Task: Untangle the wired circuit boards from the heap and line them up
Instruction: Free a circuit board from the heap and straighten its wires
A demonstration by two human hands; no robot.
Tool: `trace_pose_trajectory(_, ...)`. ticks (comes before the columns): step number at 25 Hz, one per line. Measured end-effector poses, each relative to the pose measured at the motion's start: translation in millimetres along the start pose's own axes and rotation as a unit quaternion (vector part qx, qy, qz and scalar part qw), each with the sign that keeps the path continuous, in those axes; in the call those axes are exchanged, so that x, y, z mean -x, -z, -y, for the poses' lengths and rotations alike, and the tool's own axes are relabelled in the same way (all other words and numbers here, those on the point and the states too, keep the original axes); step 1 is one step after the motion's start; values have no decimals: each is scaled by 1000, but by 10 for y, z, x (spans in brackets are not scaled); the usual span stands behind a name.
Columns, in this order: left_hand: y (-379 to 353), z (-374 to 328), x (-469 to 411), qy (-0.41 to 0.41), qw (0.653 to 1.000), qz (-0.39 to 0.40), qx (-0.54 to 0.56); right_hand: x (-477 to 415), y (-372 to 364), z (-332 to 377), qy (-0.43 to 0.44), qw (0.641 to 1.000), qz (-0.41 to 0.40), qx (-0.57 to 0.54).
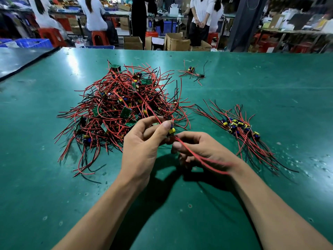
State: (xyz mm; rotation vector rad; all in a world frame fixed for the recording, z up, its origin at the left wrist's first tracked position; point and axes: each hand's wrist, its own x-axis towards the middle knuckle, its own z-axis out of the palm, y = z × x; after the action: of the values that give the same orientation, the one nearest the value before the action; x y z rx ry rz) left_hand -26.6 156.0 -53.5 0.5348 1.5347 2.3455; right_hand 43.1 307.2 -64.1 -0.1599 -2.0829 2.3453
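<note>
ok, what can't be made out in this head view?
Held circuit board: head view, mostly covered by the thumb of the left hand; only yellow and blue parts show.
Red wire over the right hand: motion-blurred; its end is unclear.
Heap: lower boards buried under wires; no count possible.
Lined-up row: boards overlap, too small to count.
Far stray cluster: too small for detail.
</note>
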Motion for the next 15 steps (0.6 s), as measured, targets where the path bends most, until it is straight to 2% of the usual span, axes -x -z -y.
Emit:
trace_pose_trajectory(5,22,21,-10,-6,1000,8,-5,-37,-7,34,74,989,-78,-106)
trace_pose_trajectory(10,14,96,39,-3,995,70,-71,-41,24,117,59,966,-102,-232)
trace_pose_trajectory(12,8,100,48,63,995,69,-45,-21,64,142,46,966,-93,-236)
trace_pose_trajectory(15,-31,64,47,194,976,86,49,7,55,119,12,984,-64,-167)
